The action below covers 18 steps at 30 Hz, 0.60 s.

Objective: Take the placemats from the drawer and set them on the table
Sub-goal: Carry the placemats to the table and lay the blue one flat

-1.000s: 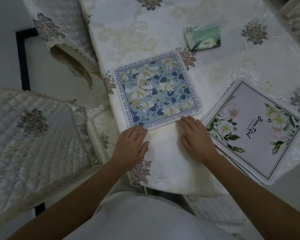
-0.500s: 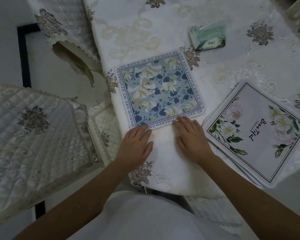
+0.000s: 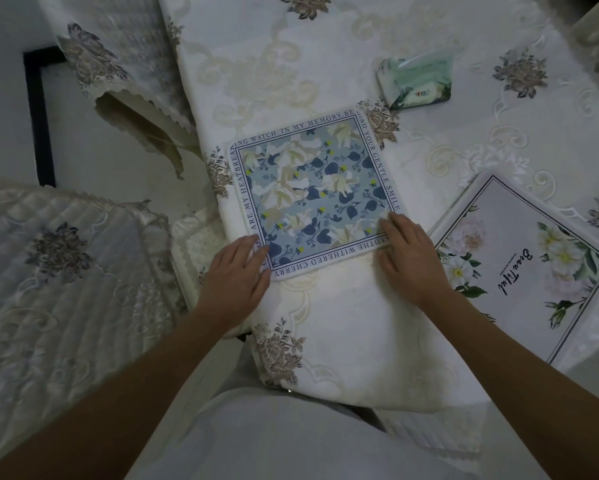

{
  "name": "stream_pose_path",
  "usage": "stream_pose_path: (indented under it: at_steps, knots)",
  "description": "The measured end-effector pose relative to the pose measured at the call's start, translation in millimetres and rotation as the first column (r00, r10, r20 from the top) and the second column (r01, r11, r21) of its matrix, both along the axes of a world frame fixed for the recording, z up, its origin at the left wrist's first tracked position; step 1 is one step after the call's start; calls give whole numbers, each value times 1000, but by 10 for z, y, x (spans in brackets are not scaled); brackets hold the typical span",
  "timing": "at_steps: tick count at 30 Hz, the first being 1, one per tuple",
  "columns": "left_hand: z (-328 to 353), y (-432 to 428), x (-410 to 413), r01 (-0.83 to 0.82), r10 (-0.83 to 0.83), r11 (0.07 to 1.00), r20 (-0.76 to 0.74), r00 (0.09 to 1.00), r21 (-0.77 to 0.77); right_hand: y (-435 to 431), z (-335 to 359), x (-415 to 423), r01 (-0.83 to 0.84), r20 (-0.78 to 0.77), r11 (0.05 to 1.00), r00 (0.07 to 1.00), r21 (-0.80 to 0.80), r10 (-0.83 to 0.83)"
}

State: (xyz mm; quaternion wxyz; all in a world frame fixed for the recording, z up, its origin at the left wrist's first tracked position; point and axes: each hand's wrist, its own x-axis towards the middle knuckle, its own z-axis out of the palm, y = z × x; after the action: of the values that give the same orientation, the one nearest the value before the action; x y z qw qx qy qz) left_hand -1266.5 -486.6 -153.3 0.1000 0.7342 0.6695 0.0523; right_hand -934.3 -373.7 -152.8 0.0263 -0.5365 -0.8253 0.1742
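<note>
Tablecloth [image 3: 325, 64], left fingers [image 3: 256, 251], right fingers [image 3: 391, 225] flat on blue placemat [image 3: 312, 188]

Dim, even light falls over a surface [image 3: 325, 57] draped in a cream tablecloth [image 3: 360, 341] embroidered with grey-brown roses and pale scrollwork, its near edge hanging down toward the camera. A chair seat [image 3: 66, 299] in a quilted cover of matching pattern stands at left. A second covered chair [image 3: 118, 46] sits just beside the surface's far-left edge. Between them shows pale floor [image 3: 4, 133], crossed by a black angular frame [image 3: 42, 116].
</note>
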Motion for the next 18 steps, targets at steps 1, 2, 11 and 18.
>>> stream_pose_path:
  at_steps: [1, 2, 11, 18]
  knots:
    - [12, 80, -22, -10, 10, 1000, 3, 1000, -8, 59, 4, -24, 0, -7, 1000, 1000, 11, 0]
    - [17, 165, -47, -19, 19, 1000, 6, 1000, -13, 119, 9, -56, 1, -13, 1000, 1000, 21, -1]
    - [-26, 831, -280, -108, 108, 994, 46, 993, 1, 692, -17, -432, 50, -73, 999, 996, -8, -50]
    - [-192, 731, -221, -164, 159, 985, 89, 983, 50, 679, -94, -571, 127, -82, 991, 989, 47, -123]
